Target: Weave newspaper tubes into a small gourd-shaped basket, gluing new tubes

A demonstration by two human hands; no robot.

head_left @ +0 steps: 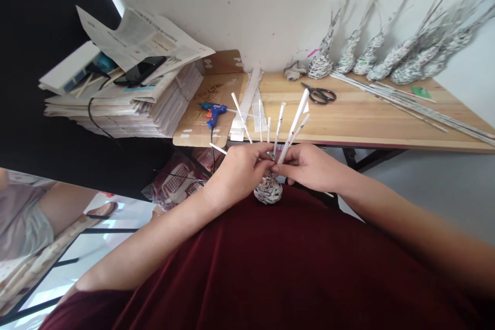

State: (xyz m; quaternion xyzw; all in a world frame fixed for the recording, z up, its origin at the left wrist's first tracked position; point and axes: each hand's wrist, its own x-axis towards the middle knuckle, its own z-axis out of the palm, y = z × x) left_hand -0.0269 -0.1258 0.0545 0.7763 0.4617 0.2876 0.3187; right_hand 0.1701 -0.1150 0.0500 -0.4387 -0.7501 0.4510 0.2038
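Observation:
A small round piece woven from rolled newspaper strips point(268, 190) sits against my dark red shirt, below both hands. Several white rolled-paper sticks point(297, 121) fan up and outward from its neck. My left hand point(247, 165) is closed at the neck, thumb and fingers pinching the base of the sticks. From the other side my right hand point(309, 166) pinches the lower end of the thicker paper sticks, its fingertips meeting those of my left. The exact weave under the fingers is hidden.
On the wooden table point(359, 118) lie black-handled scissors point(320, 94), long paper sticks point(421, 105) and a blue glue gun point(214, 113). Several finished woven pieces point(320, 56) lean along the wall. A newspaper stack point(166, 108) with a phone point(141, 70) stands left. Another person's leg point(67, 206) shows lower left.

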